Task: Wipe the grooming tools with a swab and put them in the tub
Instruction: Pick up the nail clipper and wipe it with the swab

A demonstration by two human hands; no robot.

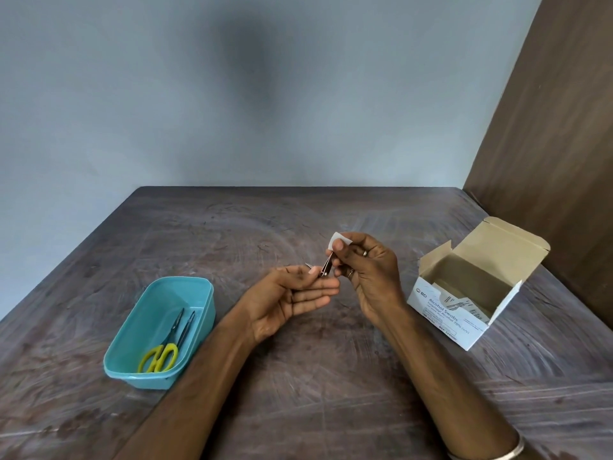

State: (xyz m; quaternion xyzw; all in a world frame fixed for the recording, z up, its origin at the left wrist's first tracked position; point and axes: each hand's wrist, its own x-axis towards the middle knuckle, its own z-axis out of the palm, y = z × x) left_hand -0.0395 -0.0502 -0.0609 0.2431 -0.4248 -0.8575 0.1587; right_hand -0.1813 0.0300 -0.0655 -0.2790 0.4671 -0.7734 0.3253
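A small metal grooming tool, perhaps a nail clipper (324, 267), is pinched at the fingertips of my left hand (292, 298), palm up over the table's middle. My right hand (368, 273) holds a white swab (340, 240) between thumb and fingers, wrapped on the tool's upper end. The teal tub (132, 343) stands at the left. Inside it lie yellow-handled scissors (162, 351) and a dark slim tool (186, 328).
An open white box of alcohol swabs (441, 313) sits to the right, flap raised, with sachets inside. The dark wooden table (331, 393) meets a grey wall at the back and a brown panel (557, 127) at the right.
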